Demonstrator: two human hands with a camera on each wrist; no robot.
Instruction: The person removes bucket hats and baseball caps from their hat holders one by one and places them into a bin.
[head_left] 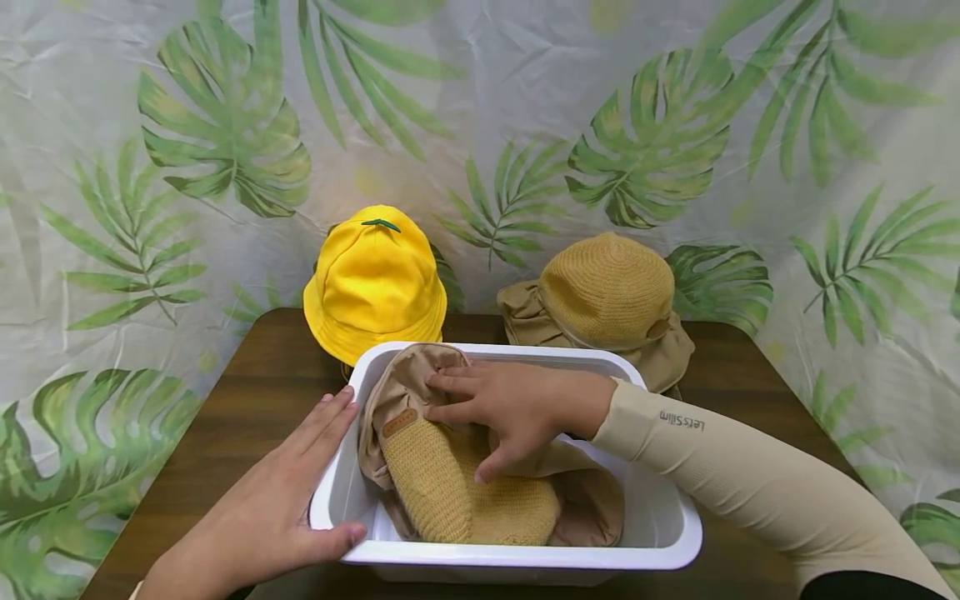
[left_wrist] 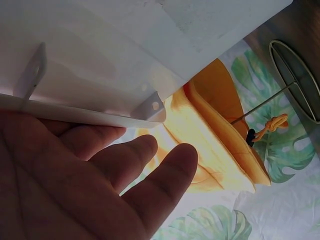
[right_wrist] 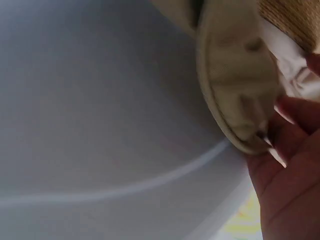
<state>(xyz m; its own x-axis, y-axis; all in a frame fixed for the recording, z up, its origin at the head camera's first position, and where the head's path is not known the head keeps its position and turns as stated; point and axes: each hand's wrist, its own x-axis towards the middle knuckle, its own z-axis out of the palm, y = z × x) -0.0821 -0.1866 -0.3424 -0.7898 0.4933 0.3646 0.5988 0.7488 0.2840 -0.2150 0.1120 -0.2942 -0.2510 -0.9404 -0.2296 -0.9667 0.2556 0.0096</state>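
A white plastic basin (head_left: 517,557) stands at the front of the table. In it lies a crumpled hat (head_left: 427,479) with a yellow-tan knitted crown, a beige cloth brim and a small brown patch. My right hand (head_left: 525,408) reaches in from the right, fingers spread over this hat and touching its brim, whose edge (right_wrist: 212,100) shows beside the fingers in the right wrist view. My left hand (head_left: 277,492) rests against the basin's left side, thumb on the front rim. Its fingers (left_wrist: 172,167) lie fairly straight beside the outer wall in the left wrist view.
Behind the basin at left is a yellow bucket hat (head_left: 375,283) on a wire stand (left_wrist: 295,82). A second knitted tan hat (head_left: 611,292) with a beige brim sits behind at right. Leaf-printed cloth (head_left: 517,108) hangs beyond the dark wooden table (head_left: 247,392).
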